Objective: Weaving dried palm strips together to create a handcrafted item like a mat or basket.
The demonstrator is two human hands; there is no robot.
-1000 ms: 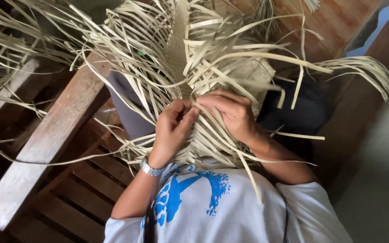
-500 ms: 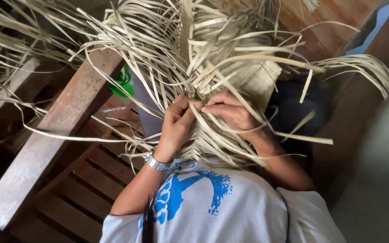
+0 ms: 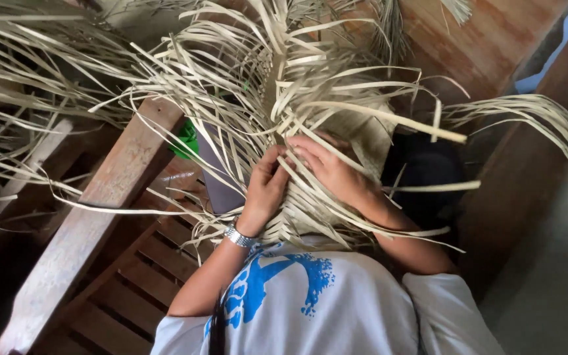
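A half-woven mat of pale dried leaf strips (image 3: 336, 125) rests on my lap, its loose ends fanning outward. My left hand (image 3: 265, 187), with a metal watch (image 3: 239, 235) on the wrist, pinches strips at the woven edge. My right hand (image 3: 333, 172) lies just beside it, fingers curled around several strips. Both hands meet at the same spot of the weave. Long strips cross over my right forearm and partly hide it.
A thick wooden beam (image 3: 93, 223) runs diagonally at left over a slatted wooden floor (image 3: 133, 296). A green object (image 3: 185, 139) peeks out beside the beam. More loose strips (image 3: 21, 98) spread at upper left. A dark post (image 3: 534, 151) stands at right.
The view has shifted so the hands sit slightly lower and to the right. Both hands stay at the weave edge, fingers working the strips; the green object has come into view.
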